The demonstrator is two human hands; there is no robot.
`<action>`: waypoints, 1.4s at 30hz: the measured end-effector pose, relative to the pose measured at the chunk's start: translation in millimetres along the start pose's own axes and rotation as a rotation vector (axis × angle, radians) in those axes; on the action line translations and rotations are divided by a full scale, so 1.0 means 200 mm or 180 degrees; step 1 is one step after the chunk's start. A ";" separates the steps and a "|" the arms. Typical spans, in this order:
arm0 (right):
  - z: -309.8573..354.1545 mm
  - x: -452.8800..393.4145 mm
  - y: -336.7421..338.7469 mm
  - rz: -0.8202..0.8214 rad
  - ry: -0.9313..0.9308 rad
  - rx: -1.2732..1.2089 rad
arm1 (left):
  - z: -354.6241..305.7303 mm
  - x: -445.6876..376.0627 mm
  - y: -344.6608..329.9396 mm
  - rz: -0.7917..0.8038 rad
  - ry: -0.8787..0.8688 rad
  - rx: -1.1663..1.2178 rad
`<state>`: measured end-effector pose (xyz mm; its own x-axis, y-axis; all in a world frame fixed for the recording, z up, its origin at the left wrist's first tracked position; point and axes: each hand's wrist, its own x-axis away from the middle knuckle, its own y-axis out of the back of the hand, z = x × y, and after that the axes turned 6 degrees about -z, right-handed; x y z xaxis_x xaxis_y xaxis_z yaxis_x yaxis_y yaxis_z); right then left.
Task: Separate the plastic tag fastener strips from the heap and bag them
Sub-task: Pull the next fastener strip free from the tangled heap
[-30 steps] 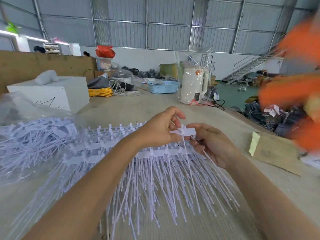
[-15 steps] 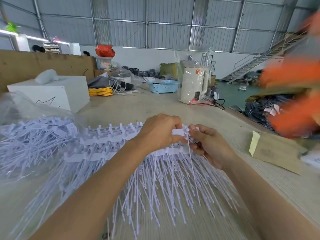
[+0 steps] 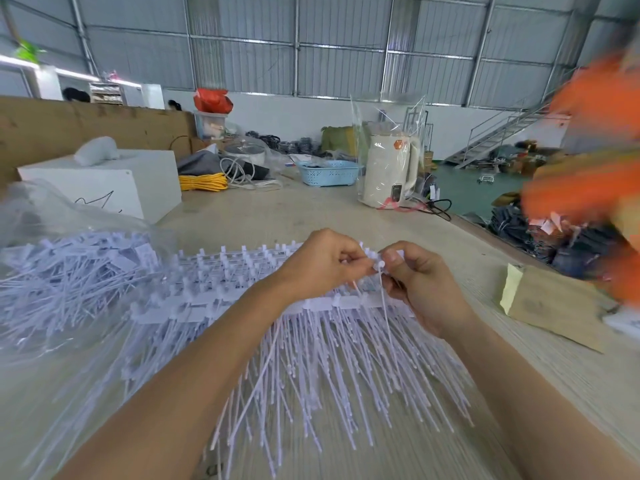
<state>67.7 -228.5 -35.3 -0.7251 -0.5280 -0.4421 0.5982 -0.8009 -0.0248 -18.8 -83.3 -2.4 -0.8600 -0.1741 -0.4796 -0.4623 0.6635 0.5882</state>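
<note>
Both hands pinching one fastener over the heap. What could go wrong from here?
1. The left hand and right hand pinch one fastener whose tail hangs into the heap; it may snag and drag neighbours along.
2. The bag lies left of the heap, its mouth hard to make out; carried strips may spill on the table.
3. A blurred orange shape moves close on the right and could bump the work.

Pale wood-grain desk (image 3: 571,382) carrying plenty: the heap of white tag fastener strips (image 3: 311,341) fans out across the near middle, a clear plastic bag (image 3: 69,271) of strips lying at its left. Farther back sit a white box (image 3: 114,181), yellow cable coil (image 3: 204,181), blue basket (image 3: 329,172) and a bagged white kettle (image 3: 389,174); a brown cardboard piece (image 3: 554,306) lies right.
</note>
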 end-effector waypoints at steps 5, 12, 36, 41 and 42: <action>0.04 -0.03 0.01 -0.0456 -0.0712 -0.1012 | -0.05 0.01 0.01 0.0221 0.0231 0.0732; 0.07 -0.11 0.32 -0.1061 -0.0914 -0.2706 | -0.06 0.00 0.01 -0.0041 0.0139 0.0520; 0.05 -0.01 0.01 -0.0067 -0.1462 -0.0692 | -0.08 0.01 0.04 0.0270 -0.0097 -0.0374; 0.04 0.01 0.00 -0.0044 -0.0944 -0.0134 | -0.10 0.00 0.03 0.0108 -0.0410 -0.0963; 0.04 0.01 0.00 -0.0127 -0.0851 -0.0100 | -0.09 0.00 0.03 0.0071 -0.0501 -0.1155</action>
<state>62.9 -231.8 -28.3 -0.8102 -0.5552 -0.1879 0.5746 -0.8157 -0.0670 -24.8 -93.2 13.7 -0.8402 -0.0301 -0.5414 -0.5143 0.3607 0.7781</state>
